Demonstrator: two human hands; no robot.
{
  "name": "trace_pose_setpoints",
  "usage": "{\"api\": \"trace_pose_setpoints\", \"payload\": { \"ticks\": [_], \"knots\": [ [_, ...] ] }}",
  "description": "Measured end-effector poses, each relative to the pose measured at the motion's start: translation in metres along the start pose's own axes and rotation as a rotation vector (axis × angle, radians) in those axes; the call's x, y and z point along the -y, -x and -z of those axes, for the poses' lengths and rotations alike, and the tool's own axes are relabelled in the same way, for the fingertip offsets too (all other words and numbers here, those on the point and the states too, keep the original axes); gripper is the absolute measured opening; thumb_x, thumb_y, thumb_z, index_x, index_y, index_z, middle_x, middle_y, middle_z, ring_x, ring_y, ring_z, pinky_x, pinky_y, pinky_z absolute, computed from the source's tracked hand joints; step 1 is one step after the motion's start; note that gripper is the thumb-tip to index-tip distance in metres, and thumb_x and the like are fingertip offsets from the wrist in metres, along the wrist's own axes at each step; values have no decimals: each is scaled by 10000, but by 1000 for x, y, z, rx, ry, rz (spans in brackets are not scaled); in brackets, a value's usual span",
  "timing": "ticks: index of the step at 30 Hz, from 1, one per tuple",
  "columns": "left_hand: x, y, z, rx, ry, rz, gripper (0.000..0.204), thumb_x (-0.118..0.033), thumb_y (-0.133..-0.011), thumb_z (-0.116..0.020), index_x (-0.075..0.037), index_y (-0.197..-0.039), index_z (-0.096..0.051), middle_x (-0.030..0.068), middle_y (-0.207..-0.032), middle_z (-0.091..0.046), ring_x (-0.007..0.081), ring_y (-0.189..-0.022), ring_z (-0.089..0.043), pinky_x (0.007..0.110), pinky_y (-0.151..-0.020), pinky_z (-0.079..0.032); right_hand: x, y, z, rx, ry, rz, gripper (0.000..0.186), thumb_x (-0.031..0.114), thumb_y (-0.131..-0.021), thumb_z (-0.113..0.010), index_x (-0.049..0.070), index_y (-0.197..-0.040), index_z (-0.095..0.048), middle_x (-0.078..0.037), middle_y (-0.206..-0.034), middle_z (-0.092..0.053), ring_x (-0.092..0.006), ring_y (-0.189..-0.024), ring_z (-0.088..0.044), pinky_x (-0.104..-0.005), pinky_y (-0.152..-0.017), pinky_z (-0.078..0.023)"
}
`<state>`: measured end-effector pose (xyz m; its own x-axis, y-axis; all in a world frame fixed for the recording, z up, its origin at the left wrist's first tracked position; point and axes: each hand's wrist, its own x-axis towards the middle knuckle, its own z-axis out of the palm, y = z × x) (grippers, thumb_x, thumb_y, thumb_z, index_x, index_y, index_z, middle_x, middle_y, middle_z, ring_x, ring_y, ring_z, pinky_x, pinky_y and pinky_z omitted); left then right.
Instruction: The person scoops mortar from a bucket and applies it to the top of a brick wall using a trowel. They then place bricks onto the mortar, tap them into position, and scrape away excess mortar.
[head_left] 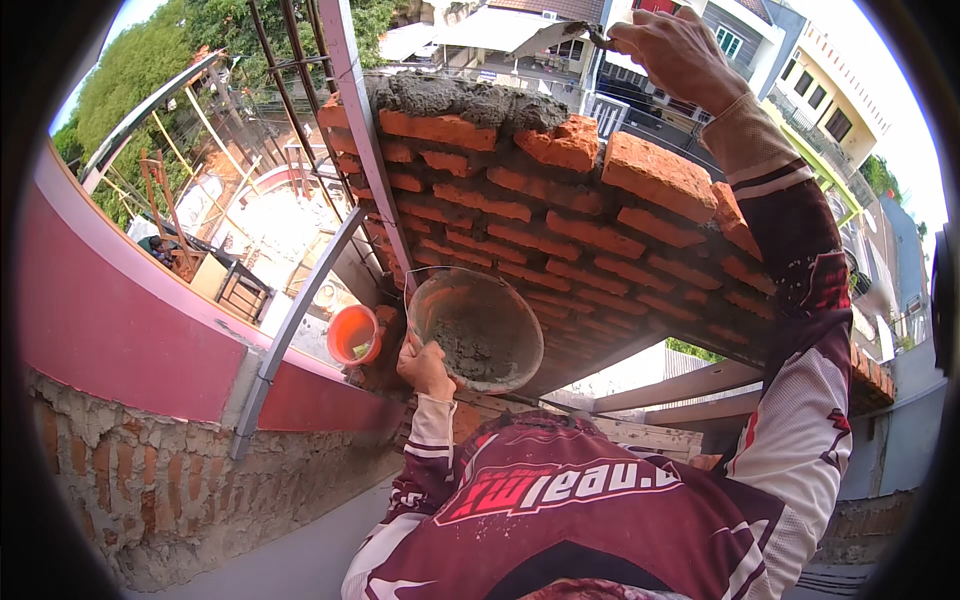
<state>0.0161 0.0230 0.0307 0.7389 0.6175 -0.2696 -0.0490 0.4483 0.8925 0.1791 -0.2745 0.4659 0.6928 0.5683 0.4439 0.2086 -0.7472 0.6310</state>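
Note:
My left hand [427,370] is closed on the rim of a round, mortar-smeared bucket [520,335], which tilts so that its inside shows. Wet grey mortar [470,350] lies in the bottom of it. Raised at the upper right, my right hand [680,60] grips a trowel [553,38], its blade pointing left above the brick wall [590,240]. A thick, lumpy bed of mortar [465,100] covers the left part of the wall's top. Farther right, the top bricks [660,175] show bare orange faces.
A purple-grey upright post [362,120] and steel reinforcing bars [290,60] stand at the wall's left end. An orange bucket [354,335] sits left of the mortar bucket. A curved pink wall [140,300] runs along the left. Wooden planks [690,388] lie lower right. Houses stand beyond the wall.

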Motion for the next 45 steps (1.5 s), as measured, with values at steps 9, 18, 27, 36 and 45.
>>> {"api": "trace_pose_setpoints", "payload": {
  "ticks": [9, 18, 27, 36, 45],
  "knots": [
    [3, 4, -4, -18, -19, -53, 142, 133, -659, -551, 46, -762, -594, -61, -665, -490, 45, -543, -387, 228, -518, -331, 26, -21, -14, -79, 143, 293, 100, 277, -894, -614, 313, -843, -692, 43, -879, -632, -169, -966, -600, -475, -900, -353],
    [-6, -2, -12, 28, 170, -105, 331, 141, -657, -552, 99, -973, -641, -11, -744, -566, 47, -537, -408, 224, -507, -354, -6, 48, 60, -115, -286, -18, 269, 93, -908, -652, 126, -1170, -702, -78, -961, -699, -260, -818, -692, -433, -750, -481],
    [-25, -17, -34, 377, -108, -387, 120, 145, -693, -549, 87, -791, -588, 130, -1327, -649, -2, -704, -503, 165, -640, -408, 247, 174, -63, 571, -550, 117, 315, 182, -863, -627, 46, -1147, -612, -204, -992, -678, -331, -843, -728, -426, -640, -576],
    [-43, -42, -46, 563, -155, -556, 329, 108, -680, -552, 104, -999, -634, 8, -1007, -655, -6, -611, -360, 165, -572, -331, 303, 193, -83, 367, -735, -58, 134, 145, -882, -591, 35, -938, -644, -142, -832, -697, -296, -736, -730, -433, -594, -567],
    [-29, -37, -64, 600, -296, -444, 385, 108, -708, -530, 57, -1050, -700, -122, -657, -423, -12, -570, -332, 166, -532, -297, 302, 206, -101, 220, -594, 261, 174, 183, -791, -638, 13, -792, -674, -93, -704, -679, -220, -646, -699, -362, -492, -482]
  ]
}}
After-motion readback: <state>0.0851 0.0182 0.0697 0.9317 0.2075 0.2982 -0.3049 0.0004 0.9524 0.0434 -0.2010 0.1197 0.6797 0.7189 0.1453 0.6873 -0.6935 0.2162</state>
